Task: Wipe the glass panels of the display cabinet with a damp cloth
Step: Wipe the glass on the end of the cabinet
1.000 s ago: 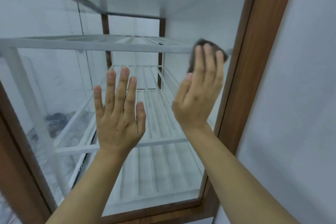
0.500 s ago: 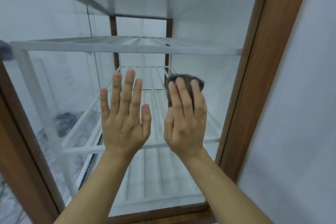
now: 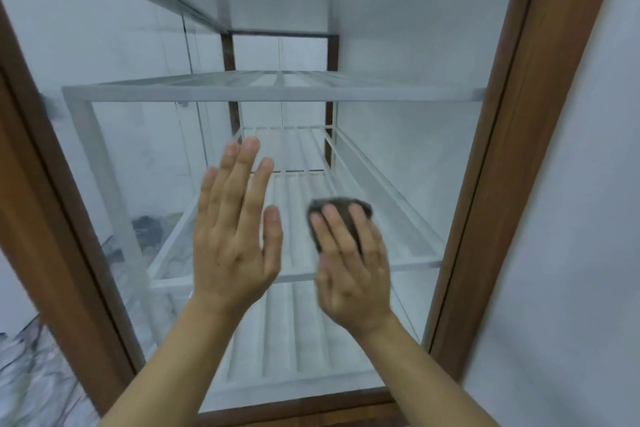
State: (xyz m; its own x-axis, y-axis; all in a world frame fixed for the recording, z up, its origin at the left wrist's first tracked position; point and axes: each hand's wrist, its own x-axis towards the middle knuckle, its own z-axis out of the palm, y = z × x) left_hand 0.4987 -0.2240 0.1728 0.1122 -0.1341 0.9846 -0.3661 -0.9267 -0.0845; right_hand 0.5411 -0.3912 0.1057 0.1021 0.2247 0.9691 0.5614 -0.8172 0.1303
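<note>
The display cabinet's front glass panel fills the view, held in a brown wooden frame. My right hand lies flat with straight fingers and presses a dark grey cloth against the glass, low and right of centre. Only the cloth's upper edge shows past the fingertips. My left hand is spread flat on the glass just to the left, fingers pointing up, nothing under it.
White slatted shelves stand inside the cabinet behind the glass. A pale wall runs along the right of the frame. Marbled floor shows at the lower left. Ceiling lights reflect near the panel's top.
My right hand has slid the cloth from the upper right of the panel down and left toward the centre. My left hand stayed flat on the glass.
</note>
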